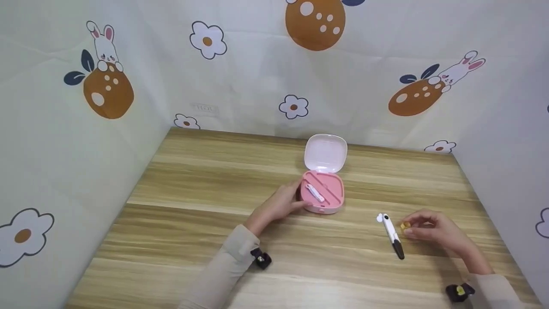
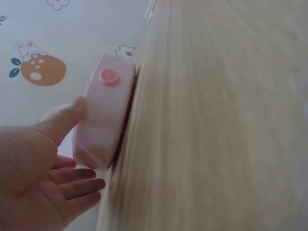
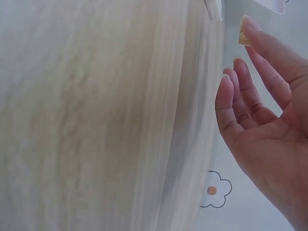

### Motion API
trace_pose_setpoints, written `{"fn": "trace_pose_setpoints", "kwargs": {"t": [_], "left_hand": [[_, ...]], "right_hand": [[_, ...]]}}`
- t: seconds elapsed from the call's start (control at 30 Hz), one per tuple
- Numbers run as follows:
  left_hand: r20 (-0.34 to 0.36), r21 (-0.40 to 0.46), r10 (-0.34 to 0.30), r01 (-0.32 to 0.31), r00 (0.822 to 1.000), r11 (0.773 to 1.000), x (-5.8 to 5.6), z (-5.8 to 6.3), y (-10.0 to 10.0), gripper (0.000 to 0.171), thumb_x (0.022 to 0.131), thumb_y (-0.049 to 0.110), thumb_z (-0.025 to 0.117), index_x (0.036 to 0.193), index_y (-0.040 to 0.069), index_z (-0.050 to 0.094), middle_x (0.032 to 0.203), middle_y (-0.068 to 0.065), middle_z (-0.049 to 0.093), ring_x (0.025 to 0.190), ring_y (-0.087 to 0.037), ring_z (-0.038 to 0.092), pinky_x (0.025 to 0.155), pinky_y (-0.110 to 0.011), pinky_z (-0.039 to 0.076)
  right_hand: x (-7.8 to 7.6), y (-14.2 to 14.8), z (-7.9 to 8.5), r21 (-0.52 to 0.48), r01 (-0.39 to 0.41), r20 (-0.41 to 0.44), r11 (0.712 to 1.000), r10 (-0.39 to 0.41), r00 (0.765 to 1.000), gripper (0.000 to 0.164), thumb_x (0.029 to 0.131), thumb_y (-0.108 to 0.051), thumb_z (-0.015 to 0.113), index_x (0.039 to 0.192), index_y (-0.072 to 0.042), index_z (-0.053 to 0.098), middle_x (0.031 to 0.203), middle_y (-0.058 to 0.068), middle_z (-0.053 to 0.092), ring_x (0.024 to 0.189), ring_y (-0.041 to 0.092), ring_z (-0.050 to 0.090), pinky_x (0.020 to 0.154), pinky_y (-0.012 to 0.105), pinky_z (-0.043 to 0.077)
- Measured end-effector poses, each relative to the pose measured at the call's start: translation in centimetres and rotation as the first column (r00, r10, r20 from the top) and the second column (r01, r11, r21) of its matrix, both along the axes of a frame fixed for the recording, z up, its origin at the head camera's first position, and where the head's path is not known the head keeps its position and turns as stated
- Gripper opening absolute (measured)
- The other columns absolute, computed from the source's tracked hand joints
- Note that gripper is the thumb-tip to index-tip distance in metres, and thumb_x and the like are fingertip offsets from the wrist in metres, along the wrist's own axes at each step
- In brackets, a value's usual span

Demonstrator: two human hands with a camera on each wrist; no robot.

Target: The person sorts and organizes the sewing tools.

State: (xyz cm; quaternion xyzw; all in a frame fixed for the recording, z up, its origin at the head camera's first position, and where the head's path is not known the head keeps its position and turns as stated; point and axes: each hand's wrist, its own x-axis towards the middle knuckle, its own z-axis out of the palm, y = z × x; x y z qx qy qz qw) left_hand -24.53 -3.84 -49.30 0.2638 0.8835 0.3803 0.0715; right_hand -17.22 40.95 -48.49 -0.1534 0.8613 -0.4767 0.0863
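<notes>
A pink square case (image 1: 322, 209) stands with its pale lid (image 1: 325, 153) raised at the back. My left hand (image 1: 281, 201) holds the case at its left front corner, with the thumb on the front wall near a round pink button (image 2: 109, 77). A small white nail clipper (image 1: 315, 193) lies in the left compartment, beside a diagonal divider. Between thumb and forefinger my right hand (image 1: 437, 229) pinches a small gold-yellow piece (image 3: 244, 34), its kind unclear. The other fingers of that hand are loosely bent and hold nothing.
Just left of the right hand lies a slim white tool (image 1: 390, 229) with a black end and a white flower-shaped tag (image 1: 379, 218). The wood-grain table (image 1: 193, 180) is bounded by printed cloth walls (image 1: 244, 81) at the back and both sides.
</notes>
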Motion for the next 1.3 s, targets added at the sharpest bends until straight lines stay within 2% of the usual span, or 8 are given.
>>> {"fn": "trace_pose_setpoints", "kwargs": {"t": [0.23, 0.43, 0.67, 0.83, 1.07, 1.17, 1.3], "left_hand": [[0.007, 0.013, -0.008, 0.008, 1.000, 1.000, 0.0, 0.0, -0.1, 0.085, 0.101, 0.033, 0.072, 0.165, -0.001, 0.027, 0.159, -0.022, 0.050, 0.148, -0.034, 0.047, 0.127, -0.043, 0.035], [0.003, -0.005, -0.001, 0.001, 1.000, 1.000, 0.1, 0.0, -0.1, 0.086, 0.101, 0.034, 0.072, 0.165, -0.001, 0.027, 0.159, -0.023, 0.049, 0.148, -0.035, 0.047, 0.126, -0.044, 0.035], [0.011, -0.008, 0.000, 0.000, 1.000, 1.000, 0.1, 0.0, -0.1, 0.087, 0.101, 0.034, 0.072, 0.166, 0.002, 0.026, 0.160, -0.022, 0.049, 0.149, -0.035, 0.047, 0.127, -0.044, 0.035], [0.014, 0.000, -0.001, 0.001, 1.000, 1.000, 0.1, 0.1, -0.1, 0.087, 0.101, 0.034, 0.072, 0.166, 0.002, 0.026, 0.160, -0.021, 0.048, 0.149, -0.035, 0.046, 0.127, -0.044, 0.035], [0.010, 0.003, 0.002, -0.002, 1.000, 1.000, 0.1, 0.1, -0.1, 0.087, 0.101, 0.033, 0.073, 0.166, 0.001, 0.026, 0.160, -0.022, 0.048, 0.148, -0.034, 0.048, 0.126, -0.043, 0.036], [-0.004, 0.005, -0.001, 0.001, 1.000, 1.000, 0.1, 0.1, -0.1, 0.086, 0.101, 0.033, 0.073, 0.165, -0.001, 0.027, 0.159, -0.022, 0.050, 0.146, -0.033, 0.050, 0.125, -0.043, 0.038], [-0.018, -0.005, -0.003, 0.003, 1.000, 1.000, 0.2, 0.0, 0.0, 0.086, 0.101, 0.032, 0.073, 0.165, -0.002, 0.027, 0.157, -0.023, 0.052, 0.144, -0.034, 0.052, 0.124, -0.043, 0.039]], "right_hand": [[-0.4, -1.2, 0.4, 0.007, 0.035, -0.047, 0.999, -0.034, 0.998, 0.025, 0.091, 0.004, 0.077, 0.113, 0.014, 0.070, 0.097, -0.004, 0.075, 0.088, 0.003, 0.067, 0.081, 0.015, 0.058], [-0.7, -2.1, 0.7, 0.019, 0.080, -0.053, 0.997, -0.079, 0.995, 0.026, 0.090, 0.002, 0.078, 0.113, 0.013, 0.071, 0.095, -0.001, 0.074, 0.088, 0.002, 0.066, 0.081, 0.015, 0.058], [-0.8, -3.2, 1.1, 0.075, 0.141, -0.063, 0.987, -0.137, 0.989, 0.027, 0.091, -0.002, 0.080, 0.114, 0.009, 0.072, 0.096, 0.009, 0.074, 0.086, 0.003, 0.065, 0.080, 0.015, 0.057], [-0.9, -4.1, 1.4, 0.114, 0.187, -0.063, 0.976, -0.180, 0.982, 0.027, 0.092, -0.006, 0.080, 0.115, 0.006, 0.074, 0.100, 0.007, 0.075, 0.088, 0.002, 0.064, 0.081, 0.015, 0.055], [-1.2, -5.2, 1.6, 0.083, 0.170, -0.111, 0.982, -0.160, 0.981, 0.022, 0.092, -0.001, 0.078, 0.113, 0.006, 0.074, 0.096, 0.005, 0.076, 0.084, 0.002, 0.065, 0.078, 0.015, 0.055], [-1.2, -5.7, 1.7, 0.064, 0.160, -0.112, 0.985, -0.152, 0.982, 0.021, 0.093, 0.000, 0.077, 0.113, 0.007, 0.075, 0.094, -0.002, 0.075, 0.084, 0.002, 0.065, 0.078, 0.015, 0.055], [-1.4, -6.3, 1.8, 0.070, 0.155, -0.099, 0.985, -0.148, 0.984, 0.022, 0.094, -0.003, 0.077, 0.114, 0.006, 0.075, 0.096, 0.000, 0.075, 0.085, 0.002, 0.065, 0.079, 0.016, 0.055]]}}
